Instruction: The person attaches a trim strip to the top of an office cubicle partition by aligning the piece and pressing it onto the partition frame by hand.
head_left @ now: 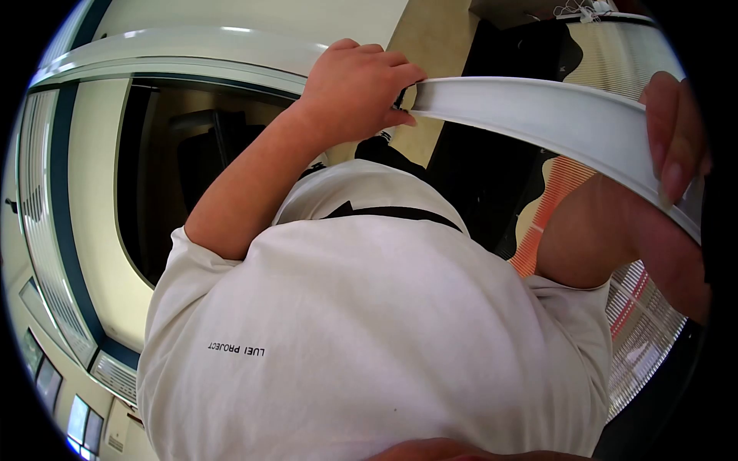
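Observation:
A long white strip with raised edges, like a trim or channel piece, stretches across the upper right of the head view; it looks curved through the wide lens. My left hand is closed around its left end, thumb below and fingers above. Something small and dark shows by that thumb, too small to name. At the right border, the fingers of my right hand lie bent over the strip's other visible part. The rest of that hand is partly cut off by the picture's edge.
A pale counter or frame with dark blue edging runs along the left, around a dark recess holding a black object. Black panels and ribbed translucent sheets stand at right. White cables lie at top right.

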Available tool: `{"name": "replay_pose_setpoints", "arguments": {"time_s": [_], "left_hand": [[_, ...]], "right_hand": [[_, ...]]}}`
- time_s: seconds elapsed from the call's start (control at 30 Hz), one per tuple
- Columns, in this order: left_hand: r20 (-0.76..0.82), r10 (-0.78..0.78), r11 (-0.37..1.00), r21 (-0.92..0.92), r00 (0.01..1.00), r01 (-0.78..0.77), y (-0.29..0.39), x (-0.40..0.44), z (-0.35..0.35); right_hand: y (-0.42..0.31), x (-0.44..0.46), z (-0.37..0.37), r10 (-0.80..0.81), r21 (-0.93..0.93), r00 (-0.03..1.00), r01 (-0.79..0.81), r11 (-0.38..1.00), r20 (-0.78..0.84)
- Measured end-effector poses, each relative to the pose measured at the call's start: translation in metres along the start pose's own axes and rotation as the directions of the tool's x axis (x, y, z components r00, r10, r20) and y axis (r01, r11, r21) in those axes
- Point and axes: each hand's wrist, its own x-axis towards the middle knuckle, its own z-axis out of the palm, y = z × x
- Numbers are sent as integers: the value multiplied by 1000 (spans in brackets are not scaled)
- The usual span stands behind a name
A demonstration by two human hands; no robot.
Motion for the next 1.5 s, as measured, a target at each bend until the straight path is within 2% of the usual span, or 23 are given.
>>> {"name": "replay_pose_setpoints", "arguments": {"time_s": [0.27,0.53,0.57,0.63,0.73,0.83,0.97,1.07,1.37,1.5], "left_hand": [[-28,11,1000,-15,1000,-11,-1,-2,4],[-62,-16,1000,24,998,17,5,-4,10],[-65,-25,999,21,998,26,2,-4,9],[-57,-27,1000,14,998,28,0,-4,5],[-86,-48,998,35,995,51,-1,-6,7],[-127,-71,993,89,989,83,0,-7,9],[-30,-71,987,144,997,74,0,-5,2],[4,-71,988,140,997,70,-2,-4,2],[-48,-44,994,102,998,49,-8,-3,3],[-51,-39,993,110,998,45,-7,-4,3]], "right_hand": [[6,10,10,-10,17,997,9,1000,80],[7,18,5,-53,48,968,43,998,246],[9,15,-1,-53,53,970,41,998,238],[12,-4,-23,86,-37,996,-85,996,34],[21,-28,-54,6,-15,1000,-5,1000,23],[6,-46,-68,-3,92,997,-4,996,81],[-6,-57,-59,-40,67,962,60,996,-271],[-10,-60,-56,-41,98,934,81,992,-354],[-8,-64,-44,39,148,909,25,989,-416],[-7,-63,-43,10,110,932,31,993,-362]]}}
